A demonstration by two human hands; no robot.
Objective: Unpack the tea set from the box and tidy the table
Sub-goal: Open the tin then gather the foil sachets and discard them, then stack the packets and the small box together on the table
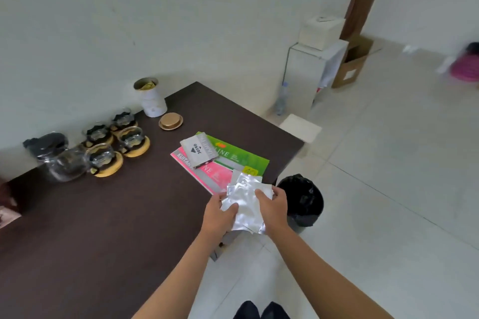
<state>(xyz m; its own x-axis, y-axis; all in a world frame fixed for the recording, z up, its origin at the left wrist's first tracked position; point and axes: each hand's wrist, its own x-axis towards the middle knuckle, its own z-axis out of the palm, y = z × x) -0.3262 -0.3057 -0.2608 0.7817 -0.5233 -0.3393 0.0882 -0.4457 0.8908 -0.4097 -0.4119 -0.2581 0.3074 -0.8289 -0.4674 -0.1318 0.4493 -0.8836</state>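
Note:
Both my hands hold a bunch of silver foil wrappers over the right edge of the dark table. My left hand grips the bunch from the left, my right hand from the right. At the table's back left stand a glass teapot with a black lid and several glass cups on round wooden coasters. A white canister stands open by the wall, its gold lid lying beside it.
A green booklet, a pink booklet and a small grey box lie near the right edge. A bin with a black liner stands on the floor just right of the table. White boxes and a cardboard carton stand farther back.

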